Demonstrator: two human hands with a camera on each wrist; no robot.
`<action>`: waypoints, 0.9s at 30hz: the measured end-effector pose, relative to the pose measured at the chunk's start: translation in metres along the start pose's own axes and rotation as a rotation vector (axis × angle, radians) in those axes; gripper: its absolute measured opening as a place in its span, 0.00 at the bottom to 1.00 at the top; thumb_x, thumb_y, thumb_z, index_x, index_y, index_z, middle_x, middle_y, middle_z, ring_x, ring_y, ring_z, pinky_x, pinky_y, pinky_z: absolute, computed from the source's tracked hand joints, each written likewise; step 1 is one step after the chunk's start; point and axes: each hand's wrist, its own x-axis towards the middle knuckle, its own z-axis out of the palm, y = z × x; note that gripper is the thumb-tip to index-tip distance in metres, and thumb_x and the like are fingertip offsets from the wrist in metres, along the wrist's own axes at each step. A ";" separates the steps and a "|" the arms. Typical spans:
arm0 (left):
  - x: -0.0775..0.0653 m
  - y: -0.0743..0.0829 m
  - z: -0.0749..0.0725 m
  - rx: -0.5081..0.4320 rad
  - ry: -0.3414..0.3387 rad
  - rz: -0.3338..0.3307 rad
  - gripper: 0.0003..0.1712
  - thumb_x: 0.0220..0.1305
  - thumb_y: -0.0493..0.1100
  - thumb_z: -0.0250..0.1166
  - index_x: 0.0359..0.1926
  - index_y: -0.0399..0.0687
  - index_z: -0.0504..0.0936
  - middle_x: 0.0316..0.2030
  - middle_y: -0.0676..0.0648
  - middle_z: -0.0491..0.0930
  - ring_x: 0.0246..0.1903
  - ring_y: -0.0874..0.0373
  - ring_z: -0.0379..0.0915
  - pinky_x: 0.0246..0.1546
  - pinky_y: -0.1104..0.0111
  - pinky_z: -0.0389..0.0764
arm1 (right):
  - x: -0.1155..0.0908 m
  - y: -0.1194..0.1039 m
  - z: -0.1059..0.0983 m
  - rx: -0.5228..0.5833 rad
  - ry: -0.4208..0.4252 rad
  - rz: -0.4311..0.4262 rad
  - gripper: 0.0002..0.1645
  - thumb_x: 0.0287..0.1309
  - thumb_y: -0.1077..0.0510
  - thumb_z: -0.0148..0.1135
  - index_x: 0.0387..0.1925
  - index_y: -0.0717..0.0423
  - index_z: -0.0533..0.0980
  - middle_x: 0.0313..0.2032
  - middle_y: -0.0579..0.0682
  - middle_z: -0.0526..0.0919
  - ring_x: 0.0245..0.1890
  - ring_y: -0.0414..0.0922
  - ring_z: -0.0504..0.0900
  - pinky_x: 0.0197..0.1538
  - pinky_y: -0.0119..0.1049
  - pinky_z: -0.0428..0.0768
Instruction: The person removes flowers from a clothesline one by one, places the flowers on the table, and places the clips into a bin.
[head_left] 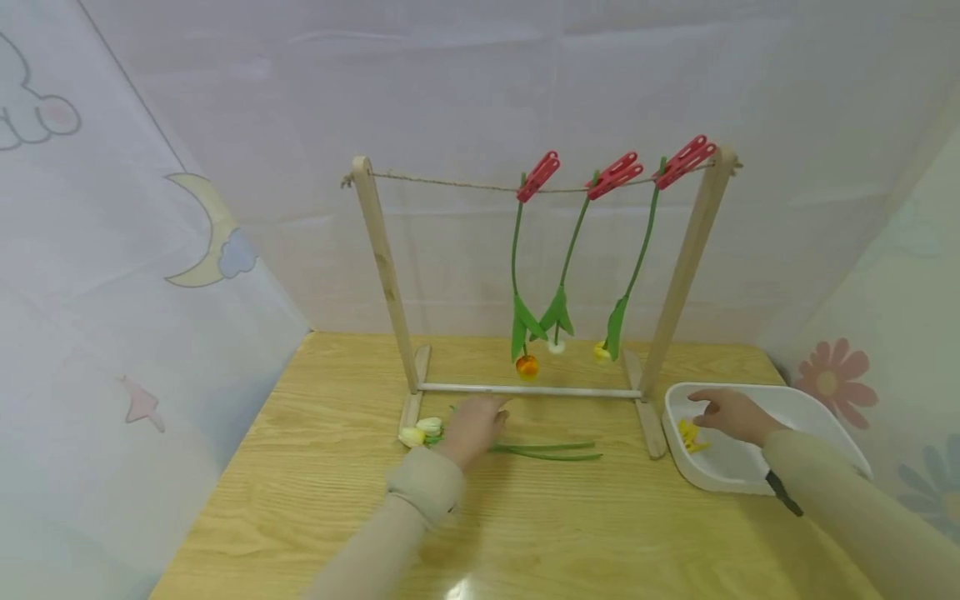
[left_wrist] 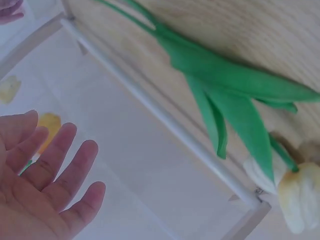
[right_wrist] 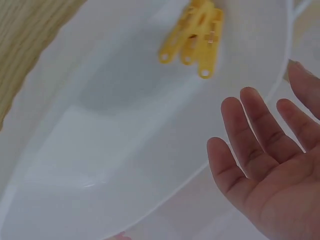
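Note:
My left hand [head_left: 472, 427] hovers over two artificial tulips with white-yellow heads [head_left: 420, 432] that lie on the table. In the left wrist view its fingers are spread and loosely bent, holding nothing, while the green leaves [left_wrist: 215, 75] of the tulips lie apart from them. Over the white basin [head_left: 750, 479] is my right hand [head_left: 731, 415], close to several yellow clothespins [head_left: 690, 435] bunched at the basin's left end. The right wrist view shows this hand [right_wrist: 270, 160] with relaxed fingers and nothing in them, apart from the clothespins [right_wrist: 192, 37].
A wooden frame [head_left: 386, 271] stands at the back with a rope [head_left: 450, 182] across its top. From it an orange tulip [head_left: 527, 367], a white tulip [head_left: 556, 347] and a yellow tulip [head_left: 602, 353] hang head down by red clothespins [head_left: 615, 175]. A white bar [head_left: 525, 390] joins the posts low down.

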 end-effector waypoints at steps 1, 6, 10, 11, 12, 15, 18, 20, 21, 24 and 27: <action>0.000 -0.001 -0.004 -0.023 0.008 -0.008 0.17 0.67 0.39 0.63 0.55 0.39 0.80 0.45 0.42 0.83 0.41 0.52 0.81 0.41 0.67 0.83 | -0.002 -0.004 -0.002 0.000 0.014 -0.007 0.27 0.59 0.63 0.65 0.54 0.79 0.69 0.32 0.55 0.81 0.33 0.51 0.79 0.35 0.47 0.79; 0.002 -0.005 -0.019 -0.088 0.114 0.001 0.16 0.68 0.40 0.63 0.52 0.37 0.82 0.42 0.41 0.84 0.37 0.52 0.83 0.37 0.66 0.84 | -0.012 -0.020 -0.013 0.020 0.075 -0.010 0.27 0.63 0.60 0.63 0.55 0.78 0.69 0.34 0.57 0.82 0.36 0.57 0.80 0.37 0.52 0.80; 0.002 -0.005 -0.029 -0.118 0.141 -0.037 0.17 0.69 0.43 0.61 0.53 0.38 0.81 0.43 0.43 0.84 0.39 0.52 0.82 0.38 0.64 0.84 | -0.020 -0.030 -0.019 0.041 0.147 -0.033 0.25 0.64 0.61 0.62 0.55 0.77 0.69 0.33 0.57 0.82 0.33 0.55 0.81 0.35 0.49 0.80; 0.002 -0.004 -0.031 -0.131 0.142 -0.046 0.17 0.69 0.43 0.61 0.54 0.39 0.81 0.44 0.43 0.84 0.40 0.52 0.82 0.39 0.63 0.83 | -0.022 -0.033 -0.021 0.044 0.165 -0.038 0.25 0.64 0.62 0.62 0.55 0.77 0.69 0.33 0.58 0.82 0.33 0.54 0.81 0.34 0.48 0.80; 0.002 -0.003 -0.033 -0.142 0.139 -0.059 0.18 0.70 0.45 0.60 0.55 0.40 0.81 0.44 0.44 0.84 0.40 0.52 0.82 0.39 0.62 0.83 | -0.024 -0.037 -0.022 0.044 0.181 -0.034 0.25 0.64 0.62 0.61 0.56 0.77 0.69 0.34 0.58 0.82 0.32 0.53 0.81 0.33 0.46 0.80; 0.002 0.000 -0.040 -0.187 0.130 -0.072 0.19 0.71 0.46 0.58 0.57 0.39 0.79 0.46 0.43 0.83 0.43 0.51 0.81 0.42 0.60 0.83 | -0.030 -0.048 -0.027 0.054 0.230 -0.039 0.24 0.65 0.63 0.60 0.56 0.77 0.69 0.34 0.59 0.82 0.30 0.49 0.80 0.30 0.41 0.79; 0.003 0.004 -0.046 -0.212 0.127 -0.085 0.20 0.72 0.47 0.57 0.58 0.39 0.78 0.47 0.44 0.83 0.46 0.50 0.80 0.45 0.59 0.82 | -0.034 -0.060 -0.031 0.067 0.286 -0.058 0.22 0.65 0.65 0.60 0.56 0.76 0.70 0.32 0.57 0.82 0.27 0.43 0.79 0.27 0.35 0.76; 0.004 0.007 -0.051 -0.235 0.126 -0.099 0.21 0.73 0.47 0.57 0.59 0.40 0.78 0.49 0.44 0.82 0.48 0.50 0.78 0.48 0.59 0.81 | -0.036 -0.068 -0.034 0.078 0.318 -0.082 0.21 0.64 0.66 0.59 0.55 0.76 0.70 0.31 0.56 0.82 0.25 0.39 0.77 0.25 0.33 0.76; 0.005 0.008 -0.053 -0.250 0.125 -0.111 0.21 0.73 0.48 0.56 0.59 0.40 0.77 0.49 0.44 0.82 0.49 0.50 0.78 0.49 0.59 0.80 | -0.036 -0.073 -0.036 0.077 0.340 -0.100 0.20 0.64 0.67 0.59 0.55 0.76 0.71 0.30 0.55 0.82 0.24 0.37 0.77 0.24 0.32 0.75; 0.008 0.012 -0.059 -0.308 0.132 -0.144 0.23 0.74 0.50 0.55 0.61 0.41 0.76 0.52 0.44 0.80 0.52 0.50 0.76 0.51 0.58 0.79 | -0.037 -0.085 -0.041 0.075 0.403 -0.148 0.19 0.62 0.70 0.60 0.54 0.75 0.72 0.29 0.54 0.82 0.22 0.32 0.74 0.23 0.31 0.75; 0.013 0.015 -0.065 -0.347 0.163 -0.154 0.23 0.74 0.50 0.54 0.61 0.40 0.75 0.53 0.43 0.80 0.52 0.49 0.76 0.51 0.57 0.79 | -0.038 -0.098 -0.046 0.067 0.463 -0.208 0.18 0.60 0.72 0.60 0.52 0.75 0.73 0.28 0.54 0.83 0.21 0.32 0.74 0.22 0.30 0.75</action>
